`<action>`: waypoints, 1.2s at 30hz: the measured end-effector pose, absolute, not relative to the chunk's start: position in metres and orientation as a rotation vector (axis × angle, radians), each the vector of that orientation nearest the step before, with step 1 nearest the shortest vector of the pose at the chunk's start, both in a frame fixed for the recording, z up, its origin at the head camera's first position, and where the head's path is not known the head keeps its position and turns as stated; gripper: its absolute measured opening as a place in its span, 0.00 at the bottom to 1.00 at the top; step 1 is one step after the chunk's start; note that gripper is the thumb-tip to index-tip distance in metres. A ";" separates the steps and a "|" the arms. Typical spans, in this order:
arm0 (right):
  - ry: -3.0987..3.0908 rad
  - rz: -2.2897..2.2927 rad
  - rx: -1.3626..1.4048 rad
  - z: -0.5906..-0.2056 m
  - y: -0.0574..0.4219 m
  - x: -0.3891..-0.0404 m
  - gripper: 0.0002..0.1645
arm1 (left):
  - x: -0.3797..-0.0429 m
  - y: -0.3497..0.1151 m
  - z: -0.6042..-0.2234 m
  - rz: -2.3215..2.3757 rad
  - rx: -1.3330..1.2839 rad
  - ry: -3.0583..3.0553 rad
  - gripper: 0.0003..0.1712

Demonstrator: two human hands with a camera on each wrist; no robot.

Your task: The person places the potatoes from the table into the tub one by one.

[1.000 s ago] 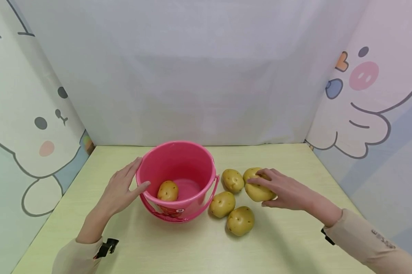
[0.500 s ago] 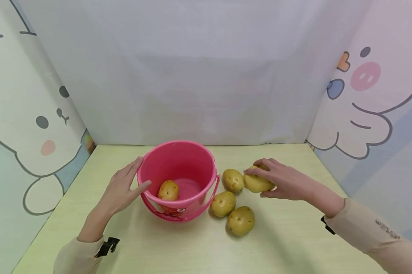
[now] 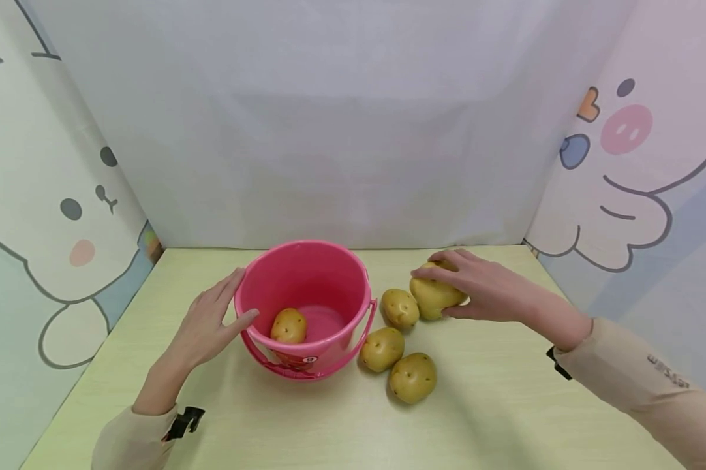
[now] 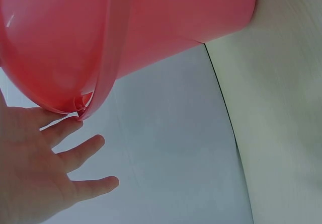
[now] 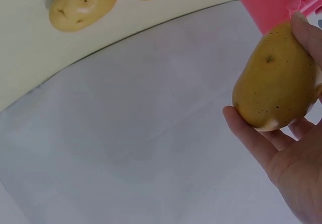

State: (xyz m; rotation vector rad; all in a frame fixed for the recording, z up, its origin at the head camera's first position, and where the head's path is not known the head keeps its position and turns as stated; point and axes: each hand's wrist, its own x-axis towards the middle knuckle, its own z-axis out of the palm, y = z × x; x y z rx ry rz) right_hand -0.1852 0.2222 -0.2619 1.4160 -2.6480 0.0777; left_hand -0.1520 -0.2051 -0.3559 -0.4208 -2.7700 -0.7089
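Observation:
A pink bucket (image 3: 302, 261) stands on the table, with one yellow potato (image 3: 289, 326) lying inside. My left hand (image 3: 209, 326) touches the bucket's left rim with straight, spread fingers, its thumb reaching over the near side. In the left wrist view those fingers (image 4: 80, 153) are at the rim beside the handle joint. To the right of the bucket, my right hand (image 3: 491, 287) holds a potato (image 3: 435, 297) between thumb and fingers. The right wrist view shows this speckled potato (image 5: 276, 78) raised in the grip, its far side hidden by the hand.
Between the bucket and my right hand, three potatoes lie on the table: one at the back (image 3: 400, 308), one in the middle (image 3: 382, 349) and one in front (image 3: 413, 377). The bucket's pink handle (image 3: 361, 339) hangs down in front. A pale curtain (image 3: 353, 130) closes off the back.
My right hand has moved back and slightly left, carrying its potato up in the view. The potato seen behind it earlier is now covered. The left hand and bucket have hardly moved.

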 end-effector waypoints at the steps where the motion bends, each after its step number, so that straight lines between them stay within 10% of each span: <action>1: -2.639 0.070 1.418 -0.259 0.221 -0.186 0.42 | -0.152 -0.205 -0.356 -0.709 -0.421 -2.770 0.45; 36: -2.709 0.136 1.512 -0.204 0.168 -0.213 0.38 | -0.153 -0.206 -0.356 -0.699 -0.420 -2.777 0.46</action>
